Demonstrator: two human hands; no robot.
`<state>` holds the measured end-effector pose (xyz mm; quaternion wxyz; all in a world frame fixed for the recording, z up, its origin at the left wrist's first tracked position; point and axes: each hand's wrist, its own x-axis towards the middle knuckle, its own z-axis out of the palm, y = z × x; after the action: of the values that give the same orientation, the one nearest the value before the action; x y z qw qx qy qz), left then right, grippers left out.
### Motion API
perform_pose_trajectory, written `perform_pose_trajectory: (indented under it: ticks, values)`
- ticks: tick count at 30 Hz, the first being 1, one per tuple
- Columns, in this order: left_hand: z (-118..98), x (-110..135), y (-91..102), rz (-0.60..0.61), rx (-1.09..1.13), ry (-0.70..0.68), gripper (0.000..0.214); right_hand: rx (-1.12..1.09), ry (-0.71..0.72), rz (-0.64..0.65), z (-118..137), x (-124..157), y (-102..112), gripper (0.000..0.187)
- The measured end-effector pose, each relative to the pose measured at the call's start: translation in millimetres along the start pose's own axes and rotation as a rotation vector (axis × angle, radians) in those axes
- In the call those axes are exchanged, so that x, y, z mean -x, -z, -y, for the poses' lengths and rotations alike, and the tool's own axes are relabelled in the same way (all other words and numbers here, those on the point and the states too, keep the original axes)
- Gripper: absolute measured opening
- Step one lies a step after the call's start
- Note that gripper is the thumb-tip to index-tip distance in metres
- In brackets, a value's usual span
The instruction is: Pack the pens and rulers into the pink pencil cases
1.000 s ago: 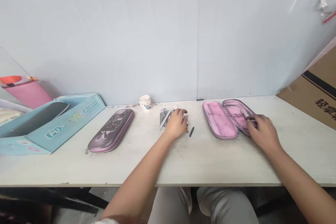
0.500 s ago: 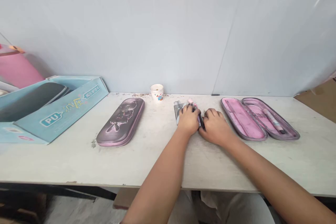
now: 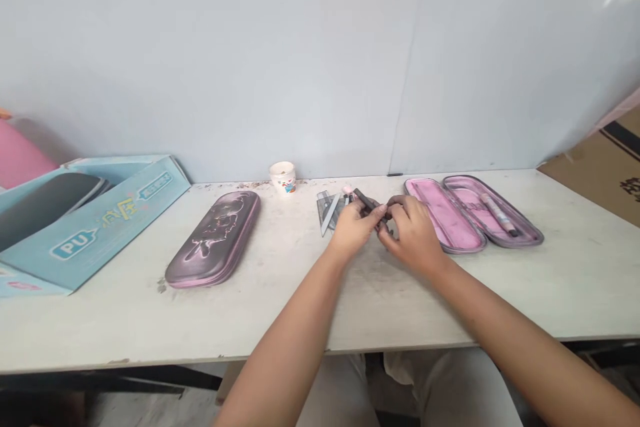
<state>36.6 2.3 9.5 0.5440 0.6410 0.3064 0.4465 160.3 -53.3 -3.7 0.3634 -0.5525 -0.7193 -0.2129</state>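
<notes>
My left hand [image 3: 355,228] and my right hand [image 3: 411,235] meet above the middle of the white table [image 3: 575,280]. Both grip a dark pen [image 3: 367,201], its far end showing past my left fingers and the rest hidden in my fingers. Just beyond my left hand lie clear plastic rulers or set squares [image 3: 327,212], with a small pink item [image 3: 347,190] behind them. My right hand is nearest the open pink-lined pencil case [image 3: 447,213], which holds a pink-and-white marker [image 3: 499,214].
A closed dark pink pencil case [image 3: 213,239] lies left of my hands. A small paper cup [image 3: 283,177] stands by the back wall. A blue cardboard box [image 3: 90,220] sits at the table's left end, and a brown carton [image 3: 595,167] lies beyond the right end.
My right hand has left the open case and joined my left at the middle. The dark pen has risen from the table into both hands. A marker now shows in the case.
</notes>
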Motion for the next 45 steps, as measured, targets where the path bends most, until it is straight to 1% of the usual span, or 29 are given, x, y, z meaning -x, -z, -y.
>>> perform_pose_trajectory:
  ticks: [4, 6, 8, 11, 13, 15, 16, 18, 20, 21, 24, 26, 28, 30, 32, 33, 36, 39, 41, 43, 45]
  values:
    - [-4.1, 5.0, -10.6, 0.078, 0.125, 0.058, 0.019, -0.047, 0.038, 0.001, -9.9, 5.1, 13.6, 0.018]
    - [-6.8, 4.0, -20.3, 0.128, 0.155, 0.083, 0.027, -0.038, 0.078, -0.004, -21.2, 7.5, 21.1, 0.018]
    - [-11.0, 0.0, -35.0, 0.165, 0.135, 0.113, 0.038, 0.002, 0.114, -0.035, -37.0, 9.9, 28.7, 0.017]
    - [-17.6, -11.9, -67.9, 0.188, 0.061, 0.118, 0.042, 0.08, 0.097, -0.108, -67.6, 14.7, 42.0, 0.016]
    - [-19.5, -23.2, -96.5, 0.212, 0.028, 0.111, 0.039, 0.126, 0.047, -0.149, -90.9, 19.9, 52.9, 0.016]
    - [-17.3, -35.8, -127.8, 0.244, -0.023, 0.107, 0.035, 0.18, -0.034, -0.175, -115.5, 27.4, 64.3, 0.017]
    - [-14.6, -42.0, -143.4, 0.259, -0.073, 0.097, 0.034, 0.215, -0.092, -0.18, -127.7, 32.0, 69.4, 0.017]
    - [-7.1, -52.5, -172.2, 0.267, -0.242, 0.042, 0.034, 0.303, -0.237, -0.163, -150.7, 42.2, 77.4, 0.02]
    - [1.2, -58.8, -195.5, 0.303, -0.492, -0.019, 0.034, 0.399, -0.389, -0.098, -169.0, 52.0, 81.5, 0.022]
    - [5.0, -60.0, -204.4, 0.34, -0.638, -0.05, 0.032, 0.44, -0.452, -0.053, -175.7, 56.1, 82.2, 0.022]
    - [13.7, -57.1, -220.0, 0.456, -1.035, -0.176, 0.029, 0.489, -0.564, 0.089, -184.9, 63.7, 80.9, 0.022]
    - [17.0, -52.4, -222.0, 0.491, -1.162, -0.262, 0.03, 0.487, -0.595, 0.146, -185.0, 65.1, 79.2, 0.022]
    - [17.8, -47.8, -218.4, 0.505, -1.175, -0.297, 0.03, 0.491, -0.607, 0.165, -183.3, 64.5, 78.1, 0.023]
    - [15.6, -44.3, -209.2, 0.513, -1.127, -0.294, 0.031, 0.497, -0.589, 0.162, -181.5, 63.4, 77.4, 0.024]
    - [10.6, -41.8, -193.3, 0.497, -1.076, -0.294, 0.032, 0.491, -0.533, 0.155, -179.8, 62.7, 76.4, 0.023]
    - [7.6, -40.8, -182.4, 0.474, -1.063, -0.293, 0.032, 0.483, -0.5, 0.15, -178.7, 62.8, 75.8, 0.023]
    - [-0.9, -37.3, -137.8, 0.345, -1.09, -0.271, 0.031, 0.445, -0.4, 0.121, -173.0, 63.5, 72.6, 0.023]
    - [-4.2, -30.8, -82.8, 0.153, -1.212, -0.216, 0.029, 0.379, -0.301, 0.101, -160.0, 59.8, 67.8, 0.022]
    - [-2.4, -24.5, -49.4, 0.013, -1.331, -0.145, 0.028, 0.321, -0.232, 0.113, -145.1, 52.3, 63.3, 0.022]
    - [2.5, -17.8, -24.6, -0.079, -1.456, -0.066, 0.028, 0.254, -0.172, 0.141, -125.7, 41.1, 56.7, 0.021]
    - [9.8, -12.3, -10.4, -0.121, -1.57, -0.015, 0.031, 0.185, -0.123, 0.174, -104.1, 27.9, 47.8, 0.02]
